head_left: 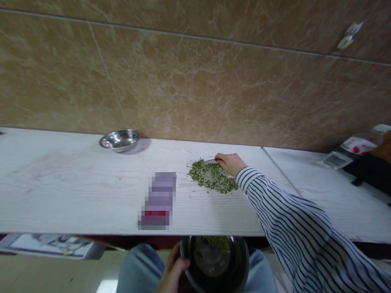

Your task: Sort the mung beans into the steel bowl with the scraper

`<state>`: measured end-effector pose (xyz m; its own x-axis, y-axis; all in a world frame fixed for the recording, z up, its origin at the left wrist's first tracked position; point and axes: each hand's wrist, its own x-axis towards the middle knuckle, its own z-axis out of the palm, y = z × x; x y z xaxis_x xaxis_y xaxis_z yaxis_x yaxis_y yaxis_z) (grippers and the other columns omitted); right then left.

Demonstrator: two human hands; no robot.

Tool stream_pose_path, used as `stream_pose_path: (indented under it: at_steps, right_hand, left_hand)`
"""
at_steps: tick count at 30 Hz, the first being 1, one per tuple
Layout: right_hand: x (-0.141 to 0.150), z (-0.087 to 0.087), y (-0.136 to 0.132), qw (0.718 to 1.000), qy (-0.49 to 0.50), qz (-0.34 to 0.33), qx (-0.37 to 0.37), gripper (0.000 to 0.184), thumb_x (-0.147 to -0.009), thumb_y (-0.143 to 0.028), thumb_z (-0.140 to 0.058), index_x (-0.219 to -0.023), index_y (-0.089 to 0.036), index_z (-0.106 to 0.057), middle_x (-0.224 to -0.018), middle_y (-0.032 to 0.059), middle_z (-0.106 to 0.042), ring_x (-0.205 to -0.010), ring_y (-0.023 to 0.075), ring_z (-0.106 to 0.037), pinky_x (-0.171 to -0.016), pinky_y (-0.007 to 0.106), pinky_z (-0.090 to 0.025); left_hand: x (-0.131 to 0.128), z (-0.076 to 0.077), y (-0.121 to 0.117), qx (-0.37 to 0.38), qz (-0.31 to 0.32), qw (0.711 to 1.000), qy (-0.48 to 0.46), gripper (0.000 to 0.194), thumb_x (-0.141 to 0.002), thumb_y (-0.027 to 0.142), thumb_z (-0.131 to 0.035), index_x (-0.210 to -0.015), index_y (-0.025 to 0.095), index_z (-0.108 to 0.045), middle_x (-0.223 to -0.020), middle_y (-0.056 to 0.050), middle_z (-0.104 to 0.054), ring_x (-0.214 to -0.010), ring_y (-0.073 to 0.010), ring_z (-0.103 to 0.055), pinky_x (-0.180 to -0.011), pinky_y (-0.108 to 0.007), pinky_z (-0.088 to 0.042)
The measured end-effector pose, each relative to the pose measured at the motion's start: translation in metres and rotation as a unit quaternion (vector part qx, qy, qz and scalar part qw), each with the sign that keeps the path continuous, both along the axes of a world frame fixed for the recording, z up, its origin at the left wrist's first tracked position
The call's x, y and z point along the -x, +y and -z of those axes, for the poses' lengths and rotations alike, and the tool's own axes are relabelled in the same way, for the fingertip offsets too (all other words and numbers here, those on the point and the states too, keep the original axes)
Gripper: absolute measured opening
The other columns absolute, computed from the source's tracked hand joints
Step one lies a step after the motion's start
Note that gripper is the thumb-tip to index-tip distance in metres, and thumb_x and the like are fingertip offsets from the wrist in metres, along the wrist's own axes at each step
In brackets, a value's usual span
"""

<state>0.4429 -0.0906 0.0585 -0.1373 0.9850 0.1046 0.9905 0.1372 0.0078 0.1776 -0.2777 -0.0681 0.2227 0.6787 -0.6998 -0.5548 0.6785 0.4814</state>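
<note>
A heap of small green beans [213, 178] lies on the white table [76, 191]. My right hand [229, 162], at the end of a blue-striped sleeve, rests at the far edge of the heap with its fingers curled against it. My left hand [172, 272] grips the rim of a dark metal bowl [215, 262] held below the table's front edge, over my lap. Some green beans lie inside that bowl at its far side.
An empty steel bowl [119, 140] stands at the back by the brown tiled wall. A blurred flat object [159, 200] lies left of the heap. A plastic bottle [356, 147] and a dark object sit at the right edge.
</note>
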Motion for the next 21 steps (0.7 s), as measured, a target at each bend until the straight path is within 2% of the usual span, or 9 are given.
stream_pose_path:
  at_steps: [13,18,21]
  right_hand:
    - [0.004,-0.004,-0.053,0.998,0.025,-0.064,-0.003,0.025,-0.092,-0.025,-0.038,-0.105,-0.023,-0.059,-0.095,0.0031,-0.068,-0.085,0.0141,-0.062,-0.078,0.026,-0.038]
    - [0.004,-0.005,-0.068,0.996,0.037,-0.082,-0.003,0.023,-0.091,-0.023,-0.04,-0.103,-0.022,-0.06,-0.09,0.0037,-0.068,-0.083,0.0141,-0.061,-0.077,0.027,-0.037]
    - [0.004,-0.01,-0.067,0.996,0.034,-0.086,-0.016,0.024,-0.092,-0.025,-0.039,-0.104,-0.022,-0.059,-0.09,0.0029,-0.068,-0.082,0.0141,-0.061,-0.078,0.026,-0.036]
  left_hand:
    - [-0.004,-0.014,-0.004,-0.034,0.03,0.999,0.02,0.066,-0.06,0.02,-0.061,-0.124,0.022,-0.046,-0.087,-0.004,-0.073,-0.087,-0.0252,-0.065,-0.07,-0.034,-0.049]
    - [-0.005,-0.014,-0.006,-0.028,0.03,0.999,0.022,0.063,-0.061,0.02,-0.06,-0.122,0.022,-0.047,-0.089,-0.005,-0.072,-0.083,-0.0247,-0.066,-0.07,-0.035,-0.049]
    - [-0.005,-0.012,-0.006,-0.027,0.03,0.999,0.028,0.064,-0.06,0.019,-0.06,-0.122,0.022,-0.047,-0.091,-0.005,-0.072,-0.084,-0.0249,-0.065,-0.067,-0.034,-0.05]
